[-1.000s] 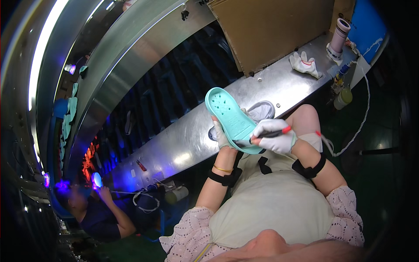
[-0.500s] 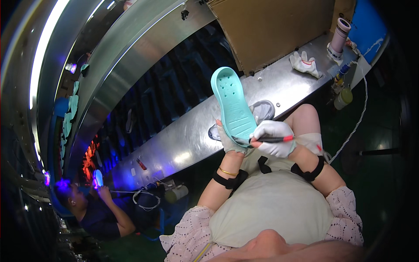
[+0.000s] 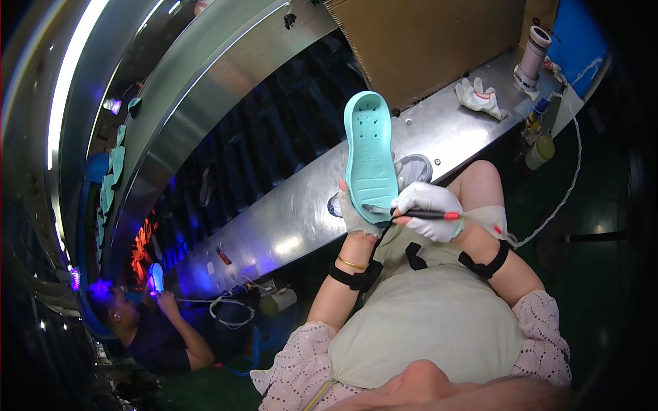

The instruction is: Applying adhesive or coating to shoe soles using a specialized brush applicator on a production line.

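Note:
A turquoise shoe sole (image 3: 371,147) stands up from my left hand (image 3: 355,214), whose gloved fingers with bare tips grip its near end. Its inner face is turned up, with small holes at the far end and ridges at the near end. My right hand (image 3: 430,202), in a white glove, is closed round a brush (image 3: 428,215) with a black and red handle. The dark brush tip lies at the sole's near end, by the inside of its rim. Behind the sole, a grey round-edged object (image 3: 416,168) rests on the metal bench, partly hidden.
The metal bench (image 3: 274,229) runs diagonally past a dark conveyor (image 3: 274,137). A cardboard box (image 3: 425,51), a white glove (image 3: 479,100) and a pink bottle (image 3: 534,58) are at the far right. A white tube (image 3: 574,157) hangs there. A co-worker (image 3: 154,329) sits at left.
My left hand has turned the sole more upright, its far end swinging right and away. The brush tip has shifted left a little along the near end. My right hand stays nearly in place.

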